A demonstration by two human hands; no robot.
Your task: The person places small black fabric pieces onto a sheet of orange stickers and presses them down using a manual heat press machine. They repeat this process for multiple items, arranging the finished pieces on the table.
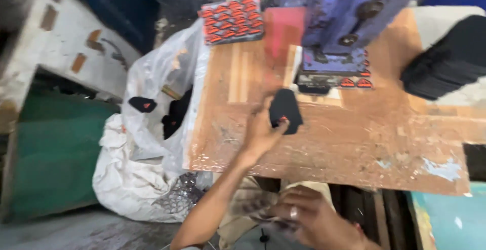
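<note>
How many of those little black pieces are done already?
Done: black cut pieces lie in the clear plastic bag. In hand: the left hand holds one black flat piece over the worn wooden table. Left: a printed red-and-black sheet and black stack wait.

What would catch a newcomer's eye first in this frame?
Probably the blue press standing at the back of the worn wooden table, with red-and-black patches under its base. Next, the left hand holding a black patch over the table's middle. A clear plastic bag with more black pieces hangs off the table's left edge.
</note>
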